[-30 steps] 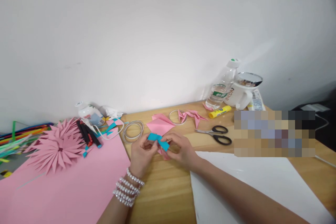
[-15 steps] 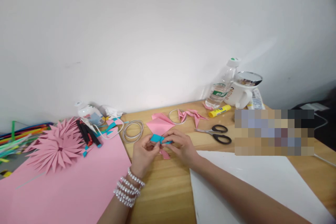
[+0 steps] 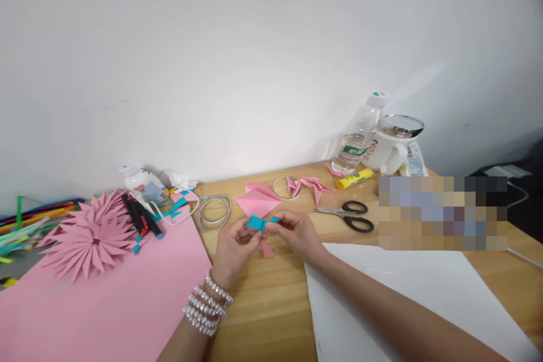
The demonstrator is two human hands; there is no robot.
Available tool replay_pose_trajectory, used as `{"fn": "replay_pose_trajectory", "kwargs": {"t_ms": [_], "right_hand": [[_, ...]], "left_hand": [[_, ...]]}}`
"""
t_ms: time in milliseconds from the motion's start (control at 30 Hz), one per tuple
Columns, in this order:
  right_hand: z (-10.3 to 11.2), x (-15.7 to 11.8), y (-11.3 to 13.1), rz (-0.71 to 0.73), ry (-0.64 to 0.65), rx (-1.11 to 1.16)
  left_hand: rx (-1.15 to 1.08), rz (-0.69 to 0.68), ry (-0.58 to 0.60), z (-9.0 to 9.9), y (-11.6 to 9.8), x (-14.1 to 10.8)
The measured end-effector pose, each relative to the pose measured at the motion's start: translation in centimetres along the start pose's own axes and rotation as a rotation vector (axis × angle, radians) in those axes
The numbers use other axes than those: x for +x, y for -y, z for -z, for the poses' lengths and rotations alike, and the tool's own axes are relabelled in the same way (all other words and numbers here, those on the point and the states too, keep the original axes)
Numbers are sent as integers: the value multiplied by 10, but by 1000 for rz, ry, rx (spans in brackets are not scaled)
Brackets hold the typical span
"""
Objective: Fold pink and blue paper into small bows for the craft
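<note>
My left hand (image 3: 236, 243) pinches the left side of a small folded piece of blue paper (image 3: 256, 223), just above the wooden table. The fingers of my right hand (image 3: 293, 232) are closed on its right end, where a blue tip shows past the fingertips. Below my hands lies a small pink paper piece (image 3: 267, 248), partly covered by my fingers. Behind them is a folded pink paper sheet (image 3: 258, 199). Pink folded paper shapes (image 3: 316, 188) lie farther right, by a thin ring (image 3: 276, 188).
Black-handled scissors (image 3: 356, 217), a yellow glue stick (image 3: 355, 179), a water bottle (image 3: 357, 138) and a white mug (image 3: 384, 153) are at right. White board (image 3: 394, 300) lies front right. Pink paper (image 3: 127, 317), spiky pink paper flowers (image 3: 95, 241), markers (image 3: 138, 215) and coiled rings (image 3: 214, 211) are left.
The blue paper has turned slightly in my fingers, showing a flatter face at left. My right fingertips have shifted a little along its right end.
</note>
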State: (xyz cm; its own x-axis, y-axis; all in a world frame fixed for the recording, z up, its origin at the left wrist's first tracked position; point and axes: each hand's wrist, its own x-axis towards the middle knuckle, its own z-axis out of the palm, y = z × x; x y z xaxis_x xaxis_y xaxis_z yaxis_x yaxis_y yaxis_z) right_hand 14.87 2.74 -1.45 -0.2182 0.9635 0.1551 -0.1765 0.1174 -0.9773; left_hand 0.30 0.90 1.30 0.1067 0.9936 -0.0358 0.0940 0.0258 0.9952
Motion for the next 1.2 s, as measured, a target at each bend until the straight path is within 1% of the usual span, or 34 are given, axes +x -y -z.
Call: {"fn": "replay_pose_trajectory", "kwargs": {"t_ms": [133,200,433,567,800,933,1033,1100,1200], "right_hand": [[0,0,-1,49,4,-105],[0,0,-3,53,6,-120],[-2,-1,-3,-5,-9,29],[-3,0,-2,-32,-21,55],[-2,-1,-8,-45,31,65],[1,0,-10,-68,93,90],[3,2,-9,-97,139,92],[3,3,-9,-98,149,81],[3,2,-8,-99,147,88]], "left_hand": [[0,53,-73,-1,0,1],[-22,72,-104,-2,-1,1],[-106,109,-110,-4,-4,-1],[-104,110,-117,-4,-4,-1],[-45,69,-37,-1,-1,-3],[-27,64,-21,1,-2,-3],[16,34,-36,2,-3,-1],[37,12,-39,3,-4,0],[32,29,4,4,-4,0]]}}
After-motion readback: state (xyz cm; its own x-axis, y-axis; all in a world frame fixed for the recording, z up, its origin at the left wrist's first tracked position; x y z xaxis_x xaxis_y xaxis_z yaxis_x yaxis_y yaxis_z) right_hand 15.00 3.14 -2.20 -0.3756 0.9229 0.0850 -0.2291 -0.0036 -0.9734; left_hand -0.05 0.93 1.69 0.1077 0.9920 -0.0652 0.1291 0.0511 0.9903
